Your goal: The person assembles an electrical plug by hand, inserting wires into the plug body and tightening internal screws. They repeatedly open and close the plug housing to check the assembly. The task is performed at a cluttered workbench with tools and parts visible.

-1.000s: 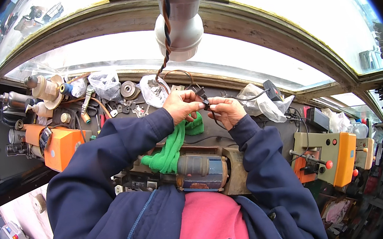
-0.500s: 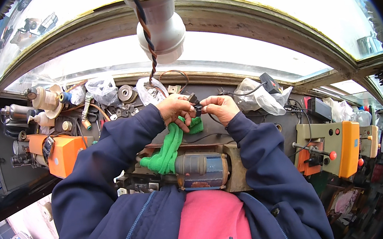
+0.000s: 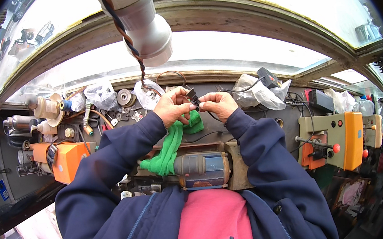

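Both hands above the green cloth [image 3: 172, 146]: left hand [image 3: 172, 107] and right hand [image 3: 218, 105] fingers pinching a small black plug [image 3: 193, 94], its cable [image 3: 213, 117] trailing down.

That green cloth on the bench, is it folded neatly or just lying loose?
Loose: the green cloth trails bunched in a crumpled strip across the workbench below both hands.

place: a small repair workshop, crowded workbench under a curved window
landmark: grey and blue cylindrical electric motor [image 3: 203, 169] at the bench's near edge
left of the motor: boxy orange machine [image 3: 66, 158], metal pulleys, spools and fittings
right of the motor: beige and orange machine with red knobs [image 3: 334, 141]
behind the motor: clear plastic bags of parts [image 3: 260, 93], loose black cables
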### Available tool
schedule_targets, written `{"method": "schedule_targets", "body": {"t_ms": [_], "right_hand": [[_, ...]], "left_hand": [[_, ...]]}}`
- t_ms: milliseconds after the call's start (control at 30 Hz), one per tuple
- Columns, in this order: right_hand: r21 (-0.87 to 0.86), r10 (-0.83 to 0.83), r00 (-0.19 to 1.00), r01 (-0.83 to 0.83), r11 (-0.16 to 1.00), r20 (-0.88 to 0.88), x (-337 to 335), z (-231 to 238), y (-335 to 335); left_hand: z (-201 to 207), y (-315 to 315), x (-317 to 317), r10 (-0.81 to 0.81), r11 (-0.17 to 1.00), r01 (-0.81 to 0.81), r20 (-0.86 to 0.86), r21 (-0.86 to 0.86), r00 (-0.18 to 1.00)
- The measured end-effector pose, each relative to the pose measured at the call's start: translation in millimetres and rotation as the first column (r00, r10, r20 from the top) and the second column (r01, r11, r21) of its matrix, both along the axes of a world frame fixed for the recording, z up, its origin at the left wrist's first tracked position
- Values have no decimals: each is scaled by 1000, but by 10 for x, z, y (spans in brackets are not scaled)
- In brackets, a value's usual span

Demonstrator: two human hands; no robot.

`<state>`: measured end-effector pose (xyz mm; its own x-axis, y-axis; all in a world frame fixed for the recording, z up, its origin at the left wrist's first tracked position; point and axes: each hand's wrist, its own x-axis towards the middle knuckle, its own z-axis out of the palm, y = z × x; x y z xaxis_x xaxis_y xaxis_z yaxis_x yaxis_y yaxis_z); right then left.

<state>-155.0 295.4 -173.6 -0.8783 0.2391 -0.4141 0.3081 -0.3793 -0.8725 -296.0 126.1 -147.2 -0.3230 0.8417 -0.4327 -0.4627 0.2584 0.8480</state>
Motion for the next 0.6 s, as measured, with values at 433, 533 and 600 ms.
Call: {"method": "schedule_targets", "body": {"t_ms": [433,533,600], "right_hand": [[103,1,1000,-4,995,28,-4,38,-39],[48,34,999,-35,998,21,-2,32,-66],[37,57,998,-58,998,31,4,41,-86]], "left_hand": [[43,-11,-117,-107,981,116,66,-157,992],[71,-44,-220,-233,953,247,95,-175,968],[83,-58,-271,-269,942,285,106,-177,957]]}}
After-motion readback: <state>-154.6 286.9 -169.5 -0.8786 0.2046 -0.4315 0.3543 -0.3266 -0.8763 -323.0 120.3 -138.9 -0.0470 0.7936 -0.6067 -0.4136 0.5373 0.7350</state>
